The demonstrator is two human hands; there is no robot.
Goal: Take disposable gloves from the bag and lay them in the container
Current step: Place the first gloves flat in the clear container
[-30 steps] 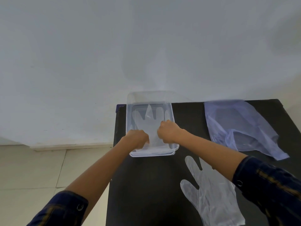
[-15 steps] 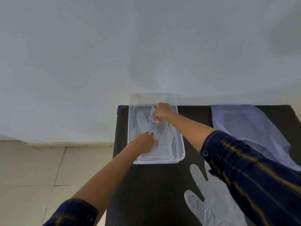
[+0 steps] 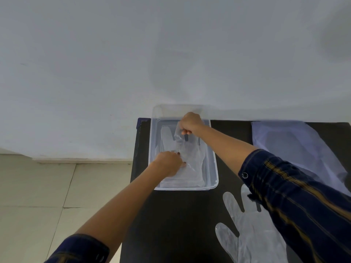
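Note:
A clear plastic container (image 3: 212, 168) stands at the far left of the black table. A thin translucent glove (image 3: 191, 154) lies inside it. My right hand (image 3: 190, 123) is at the container's far end, pinching the glove's finger end and lifting it slightly. My left hand (image 3: 169, 163) presses on the glove's near left part inside the container. A second clear glove (image 3: 252, 230) lies flat on the table near the front right, partly under my right sleeve. The pale bluish plastic bag (image 3: 296, 147) lies at the far right.
The black table (image 3: 180, 215) stands against a white wall, its left edge just beside the container. Tiled floor shows to the left. The container's clear lid (image 3: 167, 111) leans on the wall behind it.
My right hand moved from the container's near part to its far end, gripping the glove's fingers. My left hand stayed low in the container. The camera shifted closer.

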